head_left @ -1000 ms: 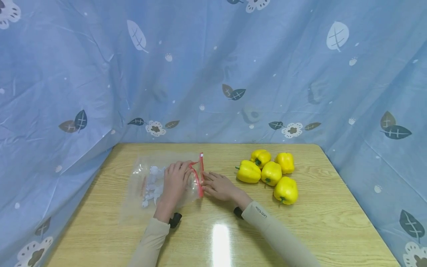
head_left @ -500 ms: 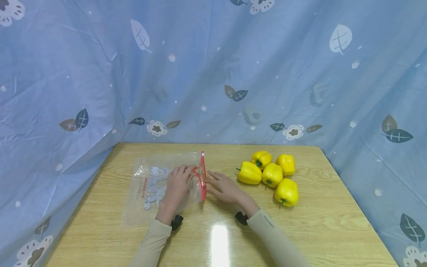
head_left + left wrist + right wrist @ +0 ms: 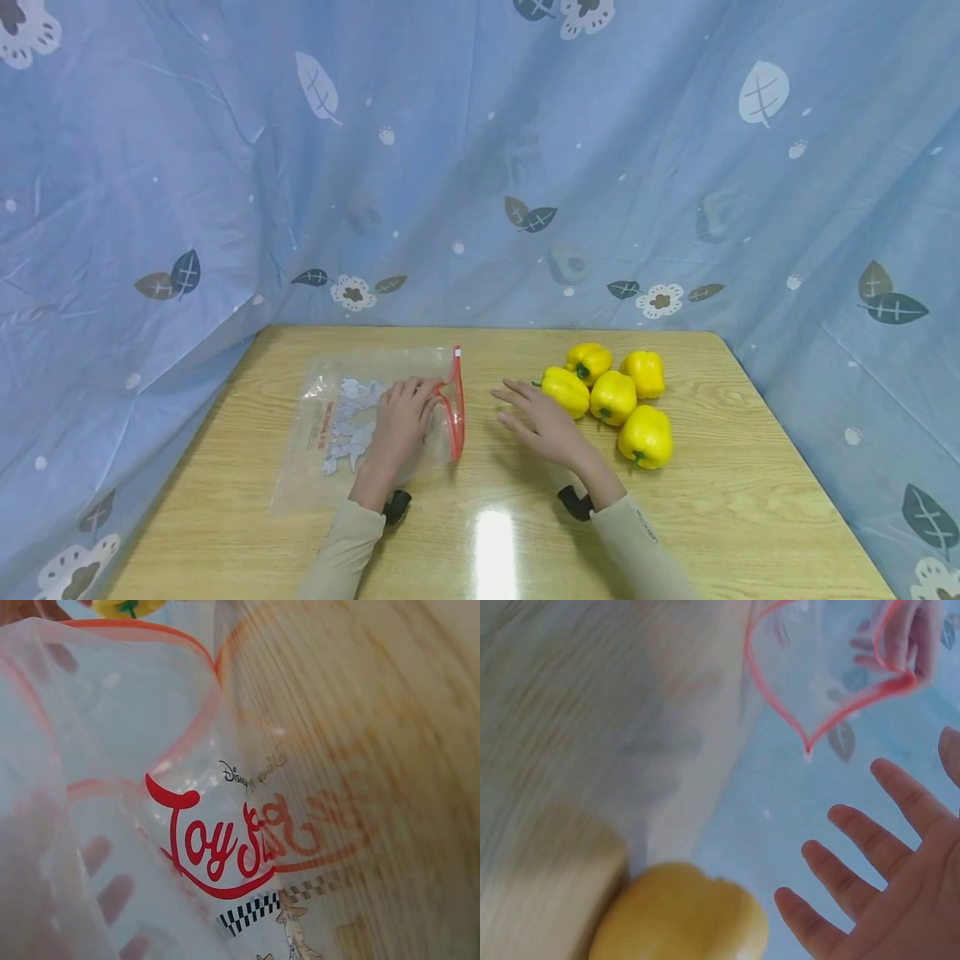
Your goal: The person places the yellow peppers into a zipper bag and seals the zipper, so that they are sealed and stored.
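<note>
A clear plastic zip bag (image 3: pixel 322 383) with a red-edged mouth lies on the left of the table, its mouth towards the right. My left hand (image 3: pixel 400 425) pinches the upper layer near the red edge, and the mouth gapes open. Red lettering (image 3: pixel 210 840) shows through the film in the left wrist view. My right hand (image 3: pixel 546 425) is off the bag, fingers spread and holding nothing, also seen as a spread palm (image 3: pixel 907 900) in the right wrist view. Nearest to it lies a yellow bell pepper (image 3: pixel 564 392), apart from or just behind the fingers; which, I cannot tell.
Several more yellow bell peppers, among them the frontmost pepper (image 3: pixel 646 437), sit grouped on the table's right half. The wooden table (image 3: pixel 750 500) meets a blue patterned curtain (image 3: pixel 465 167) at the back and on both sides.
My right hand has left the bag's red edge and moved right, towards the peppers, with its fingers spreading. My left hand stays on the bag, which has barely moved.
</note>
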Tool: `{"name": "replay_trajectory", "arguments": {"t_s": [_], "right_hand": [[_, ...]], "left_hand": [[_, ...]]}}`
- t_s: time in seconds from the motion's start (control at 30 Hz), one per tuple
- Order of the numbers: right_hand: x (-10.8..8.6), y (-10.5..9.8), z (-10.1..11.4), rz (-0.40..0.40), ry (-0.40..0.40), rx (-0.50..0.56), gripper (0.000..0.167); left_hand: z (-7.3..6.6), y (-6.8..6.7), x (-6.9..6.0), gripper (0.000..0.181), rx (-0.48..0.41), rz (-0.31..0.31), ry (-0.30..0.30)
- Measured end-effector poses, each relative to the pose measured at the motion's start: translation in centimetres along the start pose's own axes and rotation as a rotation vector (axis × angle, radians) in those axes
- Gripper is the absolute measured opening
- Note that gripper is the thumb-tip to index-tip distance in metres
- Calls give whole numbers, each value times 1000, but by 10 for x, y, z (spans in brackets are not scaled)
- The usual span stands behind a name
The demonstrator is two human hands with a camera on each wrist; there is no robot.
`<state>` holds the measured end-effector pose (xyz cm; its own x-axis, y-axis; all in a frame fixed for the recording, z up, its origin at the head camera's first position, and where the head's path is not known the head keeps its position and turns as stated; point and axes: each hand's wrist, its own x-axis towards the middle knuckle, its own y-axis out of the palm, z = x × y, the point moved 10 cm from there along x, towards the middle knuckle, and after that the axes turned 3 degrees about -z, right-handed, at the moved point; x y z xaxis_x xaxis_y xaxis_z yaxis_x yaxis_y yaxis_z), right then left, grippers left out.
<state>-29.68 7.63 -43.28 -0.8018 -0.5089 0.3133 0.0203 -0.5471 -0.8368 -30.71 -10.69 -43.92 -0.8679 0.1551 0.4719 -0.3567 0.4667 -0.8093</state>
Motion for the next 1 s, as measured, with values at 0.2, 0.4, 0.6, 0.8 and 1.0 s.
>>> {"name": "replay_trajectory", "arguments": {"t_s": [0.2, 0.4, 0.6, 0.8, 1.0], "right_hand": [[-17, -30, -12, -69, 18, -27, 43], [-36, -51, -34, -93, 66, -77, 44], [-61, -73, -62, -137, 120, -138, 51], [-85, -91, -86, -159, 206, -175, 52], [-105, -101, -100, -163, 266, -177, 57]], "left_hand": [[0, 2, -1, 34, -11, 5, 11], [2, 1, -1, 33, -33, 24, 13], [2, 3, -3, 34, -51, 21, 22], [0, 2, -5, 33, -50, 3, 49], [-1, 0, -4, 33, -54, -14, 68]]}}
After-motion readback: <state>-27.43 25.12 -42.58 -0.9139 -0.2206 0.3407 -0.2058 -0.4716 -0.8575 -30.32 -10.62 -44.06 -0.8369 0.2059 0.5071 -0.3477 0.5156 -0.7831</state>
